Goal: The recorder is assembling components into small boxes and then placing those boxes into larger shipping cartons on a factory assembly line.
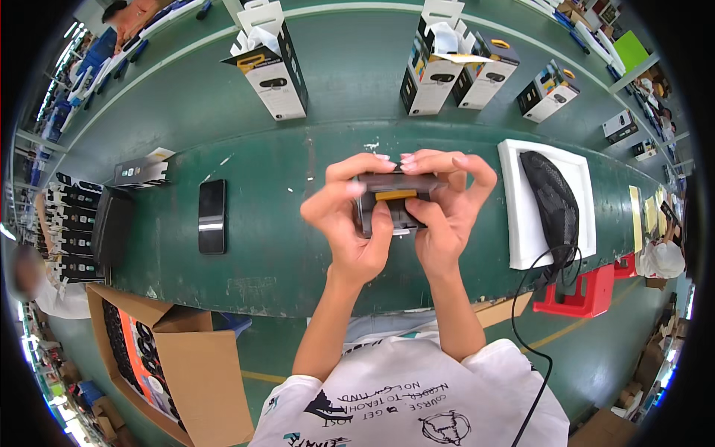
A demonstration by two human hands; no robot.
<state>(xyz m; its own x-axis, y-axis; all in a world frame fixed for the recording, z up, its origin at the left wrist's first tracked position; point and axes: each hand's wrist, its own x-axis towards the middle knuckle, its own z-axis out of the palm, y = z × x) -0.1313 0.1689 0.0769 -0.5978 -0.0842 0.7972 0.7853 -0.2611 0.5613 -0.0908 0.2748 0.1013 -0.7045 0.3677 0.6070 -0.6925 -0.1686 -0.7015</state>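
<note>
Over the middle of the green bench, both my hands hold a small dark device (396, 182) with a yellow-orange bar across it. My left hand (350, 212) wraps its left end, the thumb pressed beside the yellow bar. On the other end, my right hand (450, 205) grips with its fingers curled over the far edge and the thumb on the near face. Fingertips of both hands meet near the top of the device. Its exact kind is hard to make out, since the fingers cover much of it.
A black smartphone (212, 217) lies left on the bench (268, 253). At right, a white foam tray (516, 205) bears a black mesh pouch (551, 195) with a cable. Open printed cartons (279, 82) stand along the back. An open cardboard box (197, 387) sits below left, a red stool (585, 294) below right.
</note>
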